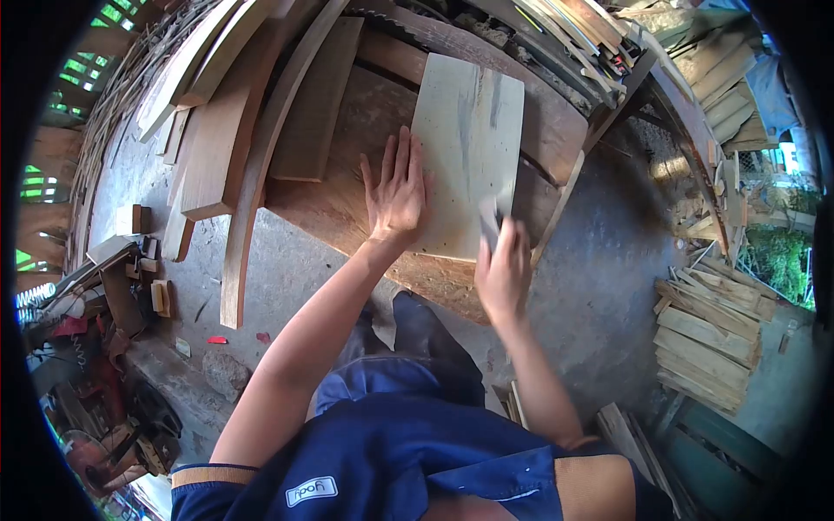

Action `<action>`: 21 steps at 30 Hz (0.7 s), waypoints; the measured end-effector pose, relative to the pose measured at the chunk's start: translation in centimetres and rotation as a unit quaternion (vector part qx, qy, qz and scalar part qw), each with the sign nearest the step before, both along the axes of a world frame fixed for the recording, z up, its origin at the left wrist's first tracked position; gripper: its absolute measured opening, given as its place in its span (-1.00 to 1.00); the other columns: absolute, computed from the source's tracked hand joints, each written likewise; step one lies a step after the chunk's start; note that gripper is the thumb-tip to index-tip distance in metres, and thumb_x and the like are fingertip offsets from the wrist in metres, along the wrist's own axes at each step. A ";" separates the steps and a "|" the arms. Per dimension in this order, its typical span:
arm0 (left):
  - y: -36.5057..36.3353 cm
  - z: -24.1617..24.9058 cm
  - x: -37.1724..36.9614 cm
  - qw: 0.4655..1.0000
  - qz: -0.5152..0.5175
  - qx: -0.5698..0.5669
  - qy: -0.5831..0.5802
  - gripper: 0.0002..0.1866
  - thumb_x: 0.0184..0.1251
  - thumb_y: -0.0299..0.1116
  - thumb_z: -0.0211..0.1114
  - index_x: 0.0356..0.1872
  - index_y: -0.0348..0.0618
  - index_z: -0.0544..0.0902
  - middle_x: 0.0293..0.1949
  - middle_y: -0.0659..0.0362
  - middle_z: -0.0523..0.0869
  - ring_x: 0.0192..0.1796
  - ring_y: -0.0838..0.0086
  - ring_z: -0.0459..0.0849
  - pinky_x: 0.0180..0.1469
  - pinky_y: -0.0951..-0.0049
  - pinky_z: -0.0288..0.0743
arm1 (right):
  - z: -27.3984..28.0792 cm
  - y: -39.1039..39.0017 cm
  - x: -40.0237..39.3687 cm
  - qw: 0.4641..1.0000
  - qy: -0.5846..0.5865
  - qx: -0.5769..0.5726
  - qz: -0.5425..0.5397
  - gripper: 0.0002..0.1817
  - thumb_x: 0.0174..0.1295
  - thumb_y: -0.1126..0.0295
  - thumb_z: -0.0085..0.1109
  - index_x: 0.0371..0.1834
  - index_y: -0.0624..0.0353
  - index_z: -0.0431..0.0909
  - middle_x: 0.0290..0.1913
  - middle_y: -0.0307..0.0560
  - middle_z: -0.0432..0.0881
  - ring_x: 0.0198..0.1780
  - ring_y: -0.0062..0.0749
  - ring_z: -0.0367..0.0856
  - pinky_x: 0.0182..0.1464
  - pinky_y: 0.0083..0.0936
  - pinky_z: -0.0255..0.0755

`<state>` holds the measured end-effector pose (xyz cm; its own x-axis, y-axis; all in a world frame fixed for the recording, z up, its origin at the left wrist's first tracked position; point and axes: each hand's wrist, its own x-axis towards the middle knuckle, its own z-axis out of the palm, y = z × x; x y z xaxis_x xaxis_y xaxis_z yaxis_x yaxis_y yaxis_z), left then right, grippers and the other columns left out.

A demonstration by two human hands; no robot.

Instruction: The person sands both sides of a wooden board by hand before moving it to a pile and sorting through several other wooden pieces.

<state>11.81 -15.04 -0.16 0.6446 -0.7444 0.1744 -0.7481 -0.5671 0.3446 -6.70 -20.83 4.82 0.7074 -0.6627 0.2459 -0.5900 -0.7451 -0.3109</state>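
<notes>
The pale rectangular wooden board [465, 156] lay on the worn brown wooden table [347, 208]. The left hand [395, 195] pressed flat, fingers spread, on its edge; the right hand [502, 269] clenched a small grey sanding block [489, 224]. Firm downward pressure would have kept the board from sliding under strokes.

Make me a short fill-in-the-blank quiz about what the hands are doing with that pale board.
1. The left hand lies ____ on the pale board, fingers spread.
2. The right hand grips a small ____ block at the board's near edge.
3. The board rests on a ____ workbench.
4. The person wears a ____ shirt.

Missing words: flat; grey; wooden; blue
</notes>
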 end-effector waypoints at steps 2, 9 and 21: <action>0.0 -0.2 0.2 1.000 -0.007 -0.014 0.015 -0.34 0.52 -0.13 -0.07 0.54 -0.16 0.06 0.58 0.05 0.04 0.60 0.23 0.01 0.53 -0.26 -0.22 | 0.9 1.3 -1.8 0.996 0.052 0.073 -0.002 -0.43 0.30 0.39 0.16 0.32 0.40 0.24 0.04 0.35 0.47 0.08 0.26 0.50 0.14 0.02 0.44; 0.0 0.1 0.5 0.999 -0.027 -0.007 0.023 -0.35 0.52 -0.17 -0.06 0.54 -0.19 0.06 0.58 0.02 0.04 0.60 0.25 0.02 0.53 -0.25 -0.21 | -2.0 -20.1 15.0 0.996 -0.062 -0.060 0.003 -0.74 0.28 0.41 0.14 -0.11 0.34 0.35 -0.04 0.33 0.55 -0.07 0.23 0.58 -0.02 -0.06 0.50; 0.4 0.1 0.6 0.997 -0.013 -0.047 0.065 -0.31 0.53 -0.16 -0.09 0.53 -0.32 0.00 0.53 -0.06 0.17 0.58 0.17 0.08 0.55 -0.16 -0.23 | -0.5 -4.5 6.5 0.996 -0.047 -0.025 0.070 -0.49 0.29 0.45 0.13 0.28 0.39 0.29 0.00 0.26 0.53 -0.01 0.13 0.59 -0.02 -0.09 0.56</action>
